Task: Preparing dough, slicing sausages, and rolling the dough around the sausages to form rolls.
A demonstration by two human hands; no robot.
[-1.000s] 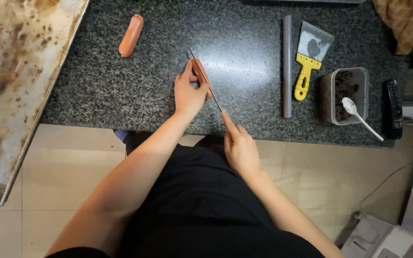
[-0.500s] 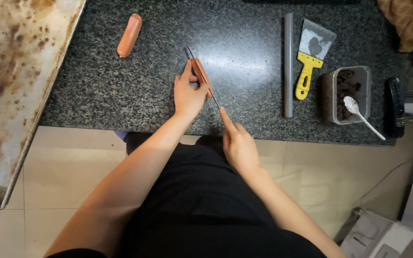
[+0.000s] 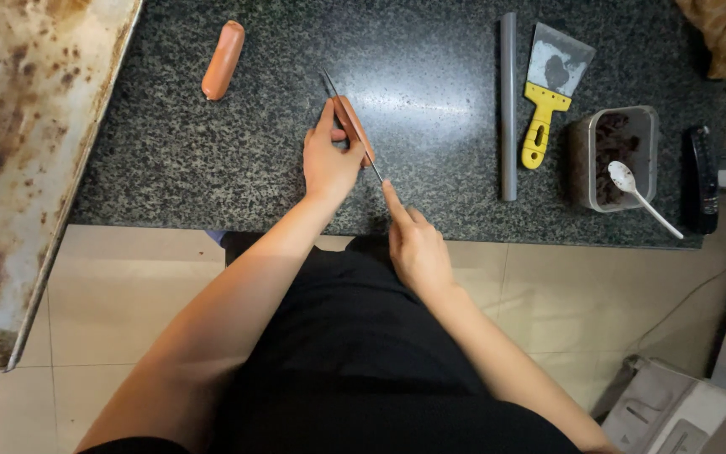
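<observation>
Two bare hands work at the near edge of a dark speckled counter point(image 3: 212, 168), seen from above. Nearest the viewer, the right hand point(image 3: 418, 248) is closed around the handle of a thin knife point(image 3: 355, 130), forefinger stretched along its back. Just beyond it, at centre frame, the left hand point(image 3: 329, 160) pinches a sausage point(image 3: 353, 128) against the stone, and the blade lies lengthwise along that sausage. The cut looks to be under way, though how deep it runs cannot be made out. Farther off, upper left of centre, a second sausage point(image 3: 223, 59) lies whole and untouched, so by appearances at least half the work is left. Compared with half a second ago, the hands, knife and held sausage sit in nearly the same pose; only the view has drifted slightly. To the far right are a grey rod point(image 3: 507, 101), a yellow-handled scraper point(image 3: 548, 92) and a clear tub point(image 3: 611, 155) with a white spoon point(image 3: 644, 195). A stained baking tray point(image 3: 18, 151) fills the left edge.
</observation>
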